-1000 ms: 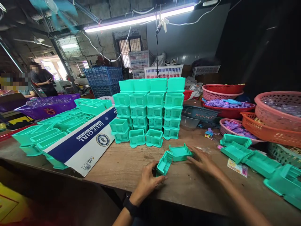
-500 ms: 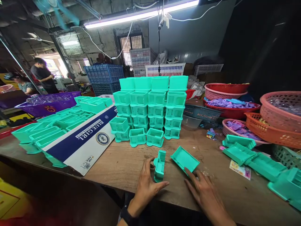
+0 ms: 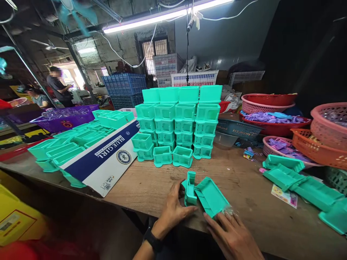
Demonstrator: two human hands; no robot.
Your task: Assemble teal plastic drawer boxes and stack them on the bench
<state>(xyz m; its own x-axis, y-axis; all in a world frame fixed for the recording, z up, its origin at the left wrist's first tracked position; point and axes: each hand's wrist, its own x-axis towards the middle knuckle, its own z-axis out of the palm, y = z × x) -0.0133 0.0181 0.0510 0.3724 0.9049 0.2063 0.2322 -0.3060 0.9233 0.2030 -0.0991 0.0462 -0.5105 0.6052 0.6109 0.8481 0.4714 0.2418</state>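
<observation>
Landmark: the stack of teal boxes (image 3: pixel 180 121) at the middle of the wooden table (image 3: pixel 244 184). Far left of the stack, two people (image 3: pixel 58 86) stand in the background; nearer, low teal trays (image 3: pixel 70 144) lie under a blue-and-white cardboard sheet (image 3: pixel 104 159) that leans toward the stack's left foot. In front of the stack, at the table's near edge, the left hand (image 3: pixel 173 213) has its grip clamped on a small teal box part (image 3: pixel 190 188), held on edge (thumb on the near side, fingers on the left side). Touching this part on its right is a flat teal tray part (image 3: pixel 213 196), tilted, with the right hand (image 3: pixel 233 236) clamped on its near corner. Right of the stack lie further teal trays (image 3: pixel 295 182), and behind them red and pink baskets (image 3: pixel 268 104) holding purple pieces (image 3: pixel 271 117).
</observation>
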